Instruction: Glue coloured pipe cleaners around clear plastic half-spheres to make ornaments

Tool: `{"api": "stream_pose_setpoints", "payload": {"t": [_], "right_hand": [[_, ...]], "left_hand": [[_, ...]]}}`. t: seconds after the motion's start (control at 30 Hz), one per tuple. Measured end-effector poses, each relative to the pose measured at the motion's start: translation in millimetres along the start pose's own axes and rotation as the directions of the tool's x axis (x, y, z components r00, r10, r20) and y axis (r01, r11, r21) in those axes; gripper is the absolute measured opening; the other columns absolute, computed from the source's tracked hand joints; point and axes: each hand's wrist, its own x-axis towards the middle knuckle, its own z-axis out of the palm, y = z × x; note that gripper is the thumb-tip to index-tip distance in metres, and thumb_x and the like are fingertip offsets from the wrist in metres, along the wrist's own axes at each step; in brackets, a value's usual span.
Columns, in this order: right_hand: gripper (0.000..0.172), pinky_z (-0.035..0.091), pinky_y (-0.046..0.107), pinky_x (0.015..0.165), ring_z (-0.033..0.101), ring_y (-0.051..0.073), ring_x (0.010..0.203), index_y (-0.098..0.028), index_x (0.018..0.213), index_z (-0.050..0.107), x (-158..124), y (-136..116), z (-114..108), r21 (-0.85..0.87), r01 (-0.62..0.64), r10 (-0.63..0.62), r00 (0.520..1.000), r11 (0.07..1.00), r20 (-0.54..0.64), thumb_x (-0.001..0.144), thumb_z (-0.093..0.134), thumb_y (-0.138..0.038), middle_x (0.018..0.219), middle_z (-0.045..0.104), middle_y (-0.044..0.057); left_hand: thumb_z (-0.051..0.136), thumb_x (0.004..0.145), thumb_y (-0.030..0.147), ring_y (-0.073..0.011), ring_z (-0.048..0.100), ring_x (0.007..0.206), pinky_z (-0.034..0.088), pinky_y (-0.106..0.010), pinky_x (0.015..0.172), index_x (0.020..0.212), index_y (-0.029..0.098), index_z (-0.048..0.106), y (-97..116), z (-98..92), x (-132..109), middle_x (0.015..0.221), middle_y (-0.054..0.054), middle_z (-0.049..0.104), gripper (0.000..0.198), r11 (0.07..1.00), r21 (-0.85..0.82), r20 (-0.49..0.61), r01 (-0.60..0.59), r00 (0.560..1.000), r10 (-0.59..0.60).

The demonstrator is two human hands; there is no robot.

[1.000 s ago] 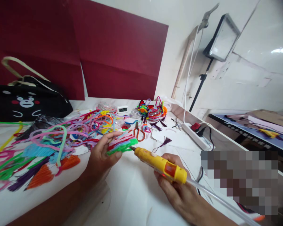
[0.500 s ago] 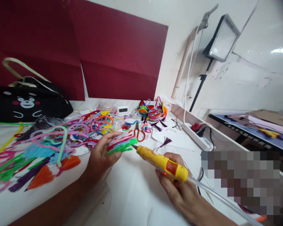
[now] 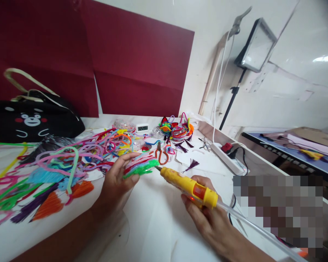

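Observation:
My left hand point(image 3: 117, 182) is closed on a small bundle of pipe cleaners point(image 3: 142, 166), green on its lower edge with red and pink above. My right hand point(image 3: 207, 214) grips a yellow glue gun point(image 3: 190, 187) with an orange window and a clear glue stick out of its back. The gun's metal tip sits just right of the bundle's green end, close to it; contact cannot be judged. Both hands hover over the white table point(image 3: 158, 222).
A heap of coloured pipe cleaners point(image 3: 62, 163) covers the table's left. Red-handled scissors point(image 3: 161, 154), a small digital clock point(image 3: 142, 127) and a finished colourful craft point(image 3: 176, 131) lie behind. A black bear bag point(image 3: 32, 120) stands far left; a power strip point(image 3: 226, 153) and lamp point(image 3: 254, 43) are on the right.
The glue gun has drifted slightly right and down, its tip drawing a little away from the bundle. My left hand has barely moved.

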Motion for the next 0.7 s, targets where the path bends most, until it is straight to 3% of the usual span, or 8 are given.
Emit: {"api": "stream_pose_setpoints", "payload": {"t": [0.17, 0.57, 0.7], "right_hand": [[0.021, 0.047, 0.029, 0.061, 0.054, 0.015, 0.070, -0.031, 0.115, 0.046, 1.3, -2.4, 0.2, -0.026, 0.044, -0.044, 0.999, 0.999, -0.025, 0.096, 0.048, -0.023, 0.093, 0.053, 0.001], [0.027, 0.050, 0.027, 0.059, 0.064, 0.017, 0.077, -0.030, 0.116, 0.045, 1.5, -9.8, -7.2, -0.002, 0.127, -0.127, 0.990, 0.992, 0.059, 0.093, 0.048, -0.017, 0.097, 0.060, 0.003], [0.027, 0.050, 0.027, 0.058, 0.063, 0.017, 0.076, -0.029, 0.116, 0.046, 2.1, -11.1, -5.3, 0.004, 0.110, -0.110, 0.994, 0.994, 0.014, 0.092, 0.049, -0.017, 0.096, 0.060, 0.003]], "left_hand": [[0.082, 0.066, 0.028, -0.0208, 0.061, 0.103, 0.049, -0.024, 0.082, 0.107, 0.029, 0.069, -1.8, -0.4, 0.8, 0.109, 0.000, 0.068, 0.042, 1.000, -0.014, 0.015, -0.005, 1.000, 0.005], [0.081, 0.067, 0.030, -0.0225, 0.059, 0.108, 0.049, -0.025, 0.087, 0.109, 0.028, 0.067, -8.6, -3.4, -0.2, 0.112, -0.002, 0.066, 0.044, 0.999, 0.025, 0.052, -0.020, 0.998, 0.019], [0.082, 0.067, 0.030, -0.0220, 0.059, 0.108, 0.049, -0.024, 0.087, 0.109, 0.027, 0.067, -7.1, -2.1, -0.5, 0.112, -0.002, 0.066, 0.044, 1.000, 0.013, 0.044, -0.019, 0.999, 0.018]]}}
